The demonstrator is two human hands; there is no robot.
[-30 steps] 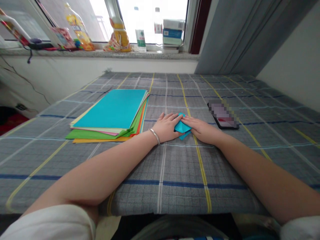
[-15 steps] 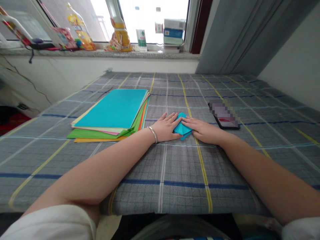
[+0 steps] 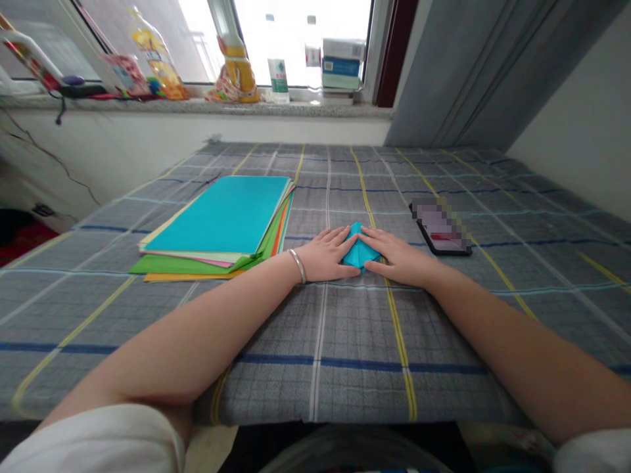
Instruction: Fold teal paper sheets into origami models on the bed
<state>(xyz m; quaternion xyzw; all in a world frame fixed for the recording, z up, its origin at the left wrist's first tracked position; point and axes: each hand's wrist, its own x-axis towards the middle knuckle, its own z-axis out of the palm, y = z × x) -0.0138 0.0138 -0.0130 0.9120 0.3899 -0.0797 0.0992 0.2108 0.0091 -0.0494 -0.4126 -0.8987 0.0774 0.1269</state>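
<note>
A small piece of folded blue paper [image 3: 359,249] lies on the checked cloth, a crease running down its middle. My left hand [image 3: 328,255] rests flat over its left side, fingers stretched out and thumb at its lower edge. From the right, my right hand [image 3: 397,256] lies over the other side, also with fingers extended and thumb near the bottom corner. Parts of the paper's edges are hidden under both hands. To the left is a stack of coloured paper [image 3: 221,213], with a blue sheet on top and green and orange ones sticking out below.
A phone [image 3: 441,226] lies on the checked cloth [image 3: 365,322] right of my hands. Along the windowsill [image 3: 296,108] at the back stand bottles, a yellow container [image 3: 240,72] and stacked boxes [image 3: 341,62]. A grey curtain [image 3: 453,66] hangs at the right.
My right thumb has moved down and left toward the paper's bottom corner, and its fingers have spread slightly. The lower flap of the paper shows less. My left hand has barely moved.
</note>
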